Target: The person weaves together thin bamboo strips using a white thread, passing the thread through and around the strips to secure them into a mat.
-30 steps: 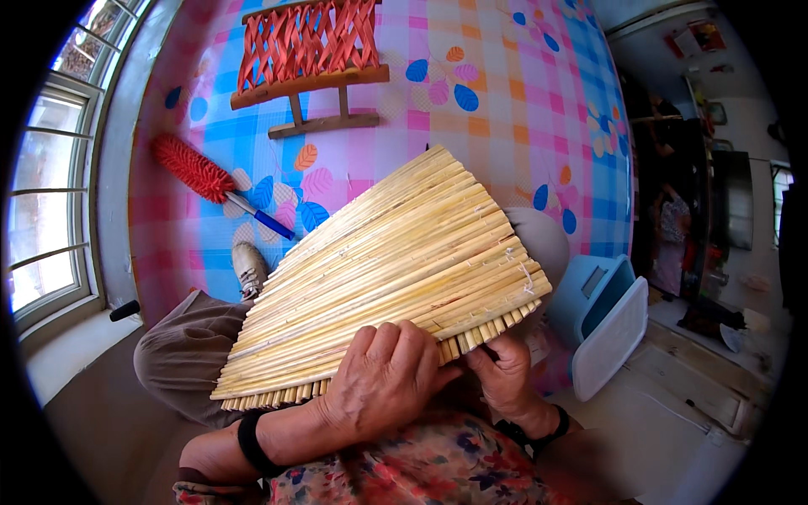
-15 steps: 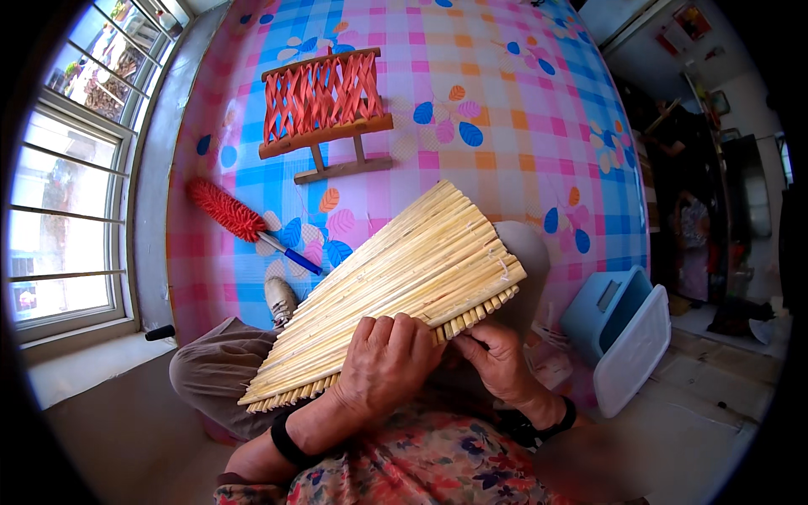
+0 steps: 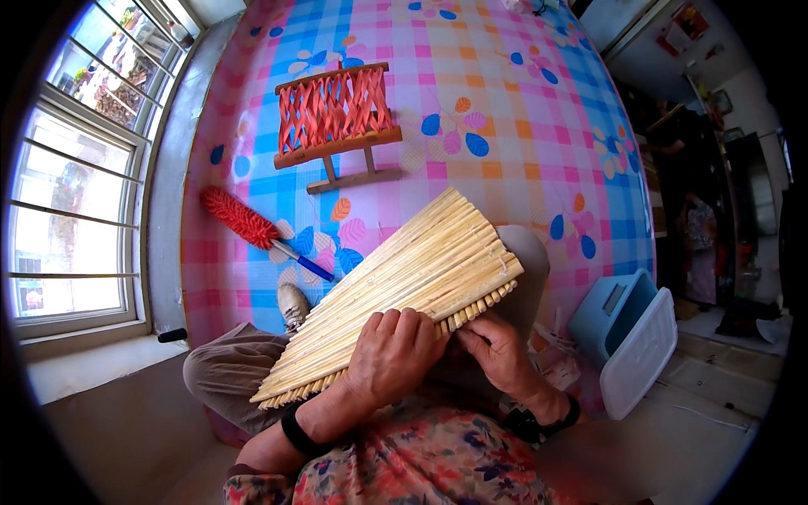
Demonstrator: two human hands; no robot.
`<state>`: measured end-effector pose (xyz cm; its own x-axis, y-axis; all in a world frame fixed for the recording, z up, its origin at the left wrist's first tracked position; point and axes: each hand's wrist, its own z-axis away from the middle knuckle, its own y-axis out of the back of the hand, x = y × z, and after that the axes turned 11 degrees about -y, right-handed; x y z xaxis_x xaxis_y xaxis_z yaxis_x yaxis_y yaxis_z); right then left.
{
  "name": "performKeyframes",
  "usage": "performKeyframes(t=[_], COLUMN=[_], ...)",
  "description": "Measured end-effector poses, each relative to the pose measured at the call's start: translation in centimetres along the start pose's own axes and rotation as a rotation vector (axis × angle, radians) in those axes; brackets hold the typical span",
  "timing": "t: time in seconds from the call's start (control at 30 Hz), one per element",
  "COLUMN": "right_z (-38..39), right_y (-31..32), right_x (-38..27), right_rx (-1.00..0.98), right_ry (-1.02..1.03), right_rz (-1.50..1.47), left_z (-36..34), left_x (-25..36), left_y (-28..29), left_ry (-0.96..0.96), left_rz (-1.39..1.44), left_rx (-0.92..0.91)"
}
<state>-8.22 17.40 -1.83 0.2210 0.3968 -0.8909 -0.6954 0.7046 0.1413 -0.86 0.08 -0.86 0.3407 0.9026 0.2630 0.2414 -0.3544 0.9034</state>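
Both hands (image 3: 438, 358) gripping bamboo mat (image 3: 396, 295) (tilted)

Single view, head-worn fisheye, left unit of a side-by-side pair. Looks steeply down and forward over the person's own lap. Picture upright, not mirrored; black rim surrounds the circular field and straight edges bow near it. Forearms enter from the lower edge; left hand (image 3: 389, 353) and right hand (image 3: 497, 353) sit close under the lens, lower centre, on a bamboo slat mat (image 3: 396, 295). Checked floor mat (image 3: 505, 109) fills the upper centre, farther off. Window (image 3: 76, 194) curves along the left edge. No second view present, so no shared area.
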Motion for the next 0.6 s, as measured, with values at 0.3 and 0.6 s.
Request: performKeyframes(t=[0.3, 0.6], right_z=[-2.0, -2.7], right_y=[-0.3, -0.5], right_x=[-0.2, 0.7], right_rx=[0.004, -0.052], right_ry=[0.070, 0.186], right_rz=[-0.051, -0.023], left_z=[-0.6, -0.6], left_x=[-0.9, -1.8], left_y=[-0.1, -0.2], left_ry=[0.019, 0.000], left_rz=[-0.045, -0.014], left_rx=[0.025, 0.059])
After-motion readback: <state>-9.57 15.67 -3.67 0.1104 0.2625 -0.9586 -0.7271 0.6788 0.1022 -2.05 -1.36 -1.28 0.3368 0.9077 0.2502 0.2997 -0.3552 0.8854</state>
